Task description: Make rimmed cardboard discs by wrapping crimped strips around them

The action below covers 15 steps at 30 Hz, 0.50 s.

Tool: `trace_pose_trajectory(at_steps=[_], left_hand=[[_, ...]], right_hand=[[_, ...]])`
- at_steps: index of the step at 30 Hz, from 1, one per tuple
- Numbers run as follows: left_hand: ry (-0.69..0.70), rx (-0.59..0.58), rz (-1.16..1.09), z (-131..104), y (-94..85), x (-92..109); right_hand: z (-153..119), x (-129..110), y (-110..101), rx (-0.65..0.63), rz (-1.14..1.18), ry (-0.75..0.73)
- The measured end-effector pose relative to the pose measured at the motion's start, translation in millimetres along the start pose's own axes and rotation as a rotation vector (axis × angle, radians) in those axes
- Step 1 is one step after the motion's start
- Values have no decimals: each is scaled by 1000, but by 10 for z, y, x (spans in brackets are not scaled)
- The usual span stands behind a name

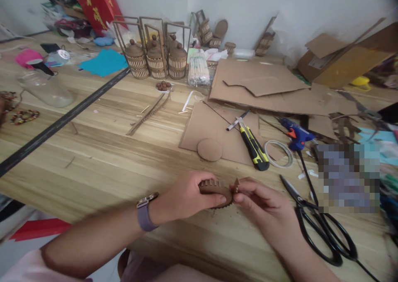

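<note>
A round brown cardboard disc (214, 193) with a ridged strip around its edge is held low over the wooden table. My left hand (192, 195) grips it from the left, thumb on its flat face and fingers round the far rim. At the disc's right edge, my right hand (264, 203) pinches a small brown strip end (236, 185) between thumb and fingertips. A loose cardboard circle (209, 149) lies beyond the hands, partly over a flat cardboard sheet (192, 126). Black-handled scissors (323, 226) rest to the right of my right hand.
On the table (102, 157) lie a yellow-black utility knife (253, 145), a tape roll (280, 154) and a blue glue gun (297, 134). Farther back stand several small lidded baskets (157, 62) with tall handles, near a bowl of brown beads (163, 86) and large cardboard sheets (255, 76).
</note>
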State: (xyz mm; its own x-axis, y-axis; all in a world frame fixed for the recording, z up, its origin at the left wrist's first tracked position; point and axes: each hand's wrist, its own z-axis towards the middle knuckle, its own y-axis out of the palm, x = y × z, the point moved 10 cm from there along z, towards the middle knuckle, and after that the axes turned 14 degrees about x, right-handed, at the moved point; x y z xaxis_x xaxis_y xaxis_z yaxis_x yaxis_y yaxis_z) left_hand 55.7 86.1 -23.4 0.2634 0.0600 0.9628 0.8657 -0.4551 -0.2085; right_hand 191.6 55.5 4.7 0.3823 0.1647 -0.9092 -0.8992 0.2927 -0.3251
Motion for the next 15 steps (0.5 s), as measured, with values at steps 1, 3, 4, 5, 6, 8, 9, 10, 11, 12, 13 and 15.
trace_pose_trajectory(at_steps=[1,3,4,5,6,8,9,10,11,12,13,15], left_hand=[[5,-12,12,-4,13,5],[8,-33,22,-11,39,4],[11,-35,32,-12,44,1],[15,-33,44,-12,45,-2],[19,-32,57,-11,45,-5],[33,-27,73,-10,42,-2],[39,-26,75,-9,42,1],[42,-27,73,-9,44,2],[44,-26,73,-9,44,2],[47,-23,75,-9,43,1],[49,-22,79,-8,44,0],[57,-19,95,-7,48,-4]], right_hand=[[-3,-26,18,-13,-11,-20],[-11,-59,52,-36,-28,-42],[-15,-67,68,-43,-36,-43],[-18,-70,85,-53,-44,-40],[-22,-71,102,-64,-51,-36],[-29,-74,127,-79,-56,-31],[-33,-74,134,-83,-57,-33],[-36,-72,131,-78,-60,-38],[-39,-62,116,-63,-64,-39],[-42,-46,94,-42,-66,-39],[-46,-30,70,-18,-68,-39],[-57,-31,31,21,-67,-70]])
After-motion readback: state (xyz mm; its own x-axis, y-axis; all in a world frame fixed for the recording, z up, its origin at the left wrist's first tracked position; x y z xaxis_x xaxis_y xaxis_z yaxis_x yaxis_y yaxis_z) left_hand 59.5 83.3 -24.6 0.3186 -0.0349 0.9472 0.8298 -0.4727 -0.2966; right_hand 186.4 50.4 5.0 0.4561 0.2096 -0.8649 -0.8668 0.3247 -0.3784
